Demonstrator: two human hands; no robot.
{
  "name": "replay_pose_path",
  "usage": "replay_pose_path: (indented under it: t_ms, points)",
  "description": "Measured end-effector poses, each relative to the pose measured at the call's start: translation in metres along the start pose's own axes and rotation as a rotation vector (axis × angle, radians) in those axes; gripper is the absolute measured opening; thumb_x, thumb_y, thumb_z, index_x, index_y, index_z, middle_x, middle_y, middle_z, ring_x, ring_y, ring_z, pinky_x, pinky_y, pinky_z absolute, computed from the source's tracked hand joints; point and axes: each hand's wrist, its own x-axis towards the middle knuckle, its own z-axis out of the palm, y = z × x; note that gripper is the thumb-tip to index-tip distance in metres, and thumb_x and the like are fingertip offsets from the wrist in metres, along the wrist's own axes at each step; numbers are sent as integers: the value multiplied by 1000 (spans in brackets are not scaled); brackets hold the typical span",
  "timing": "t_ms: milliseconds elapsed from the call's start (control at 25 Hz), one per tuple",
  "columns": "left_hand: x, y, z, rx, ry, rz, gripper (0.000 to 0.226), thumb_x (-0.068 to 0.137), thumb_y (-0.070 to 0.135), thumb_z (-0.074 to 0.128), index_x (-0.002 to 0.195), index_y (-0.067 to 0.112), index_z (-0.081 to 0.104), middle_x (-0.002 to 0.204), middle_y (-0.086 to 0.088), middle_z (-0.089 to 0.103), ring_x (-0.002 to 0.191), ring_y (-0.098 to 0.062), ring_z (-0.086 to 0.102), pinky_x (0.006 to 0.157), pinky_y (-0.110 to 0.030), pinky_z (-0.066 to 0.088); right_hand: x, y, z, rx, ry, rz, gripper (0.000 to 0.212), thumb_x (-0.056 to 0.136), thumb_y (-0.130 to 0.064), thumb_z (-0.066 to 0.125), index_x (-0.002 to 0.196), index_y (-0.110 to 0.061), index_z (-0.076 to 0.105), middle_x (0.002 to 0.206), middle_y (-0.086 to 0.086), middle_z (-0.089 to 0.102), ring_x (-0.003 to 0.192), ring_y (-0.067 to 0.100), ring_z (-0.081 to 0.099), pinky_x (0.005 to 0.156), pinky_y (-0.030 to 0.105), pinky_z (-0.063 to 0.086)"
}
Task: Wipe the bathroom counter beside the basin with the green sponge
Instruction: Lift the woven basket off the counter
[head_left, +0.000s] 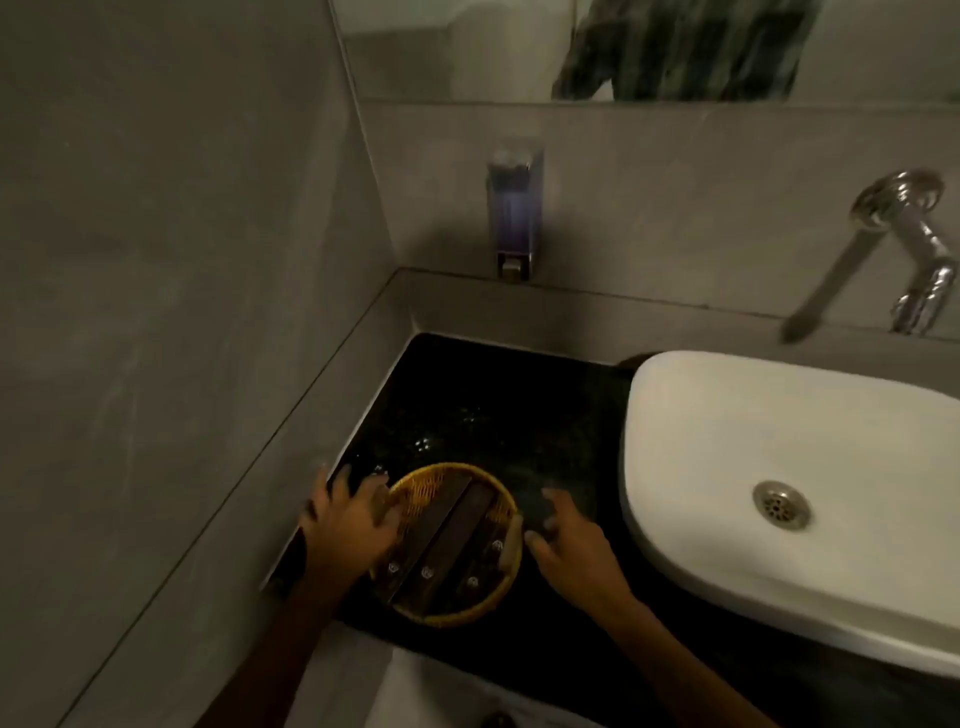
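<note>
Black stone bench (519, 415): a dark polished slab is seen between the grey wall on the left and the basin on the right; a few water beads glint on its far-left part, so much of it is judged not yet wiped.
White basin (779, 467): set on the right of the bench, its drain in view; no wiping is asked of it.
Yellow woven basket (452, 540): placed at the near-left of the bench, dark flat pieces lying in it; the surface beneath it cannot be reached while it stays there.
Left hand (353, 519): laid against the basket's left rim, fingers spread and curled on it; a loose hold is judged, perhaps to shift the basket.
Right hand (566, 535): closed over a dark pad just right of the basket, pressed on the bench.
Green sponge (535, 506): taken to be that dark pad under the right fingers; its colour cannot be told in the dim light.
Progress: wiping is judged under way at the near part; the far area and the basket's spot are left.
</note>
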Motion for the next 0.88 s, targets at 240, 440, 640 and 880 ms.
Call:
replay_pose_path:
  t_ms: [240,440,640,880]
  points:
    - [-12,-26,5,-693,-78,-237,60,86,57,51,135,22,45,113,-5,64,100,-18,58,90,-36,46,4,-5,40,308,-33,183,34,85,-26,66,116,-16,55,76,4,75,66,9,71,66,25,61]
    - [-34,-4,13,-708,-103,-147,43,89,25,61,130,15,53,101,-7,61,96,-28,63,68,-21,46,-37,13,9,379,16,281,30,83,-17,68,109,-26,57,73,0,73,68,7,71,58,17,54]
    - [-77,49,53,-717,-241,-10,42,89,19,60,131,19,51,105,-1,59,89,-7,56,70,-18,45,-101,59,-37,376,185,432,40,83,-19,70,116,-30,50,84,0,71,75,10,70,64,23,56]
    - [-115,88,90,-603,-195,-27,44,89,21,60,132,19,50,114,-5,59,102,-23,57,74,-26,46,-138,109,-67,350,212,407,44,81,-27,71,119,-26,50,92,-2,70,82,8,68,68,19,55]
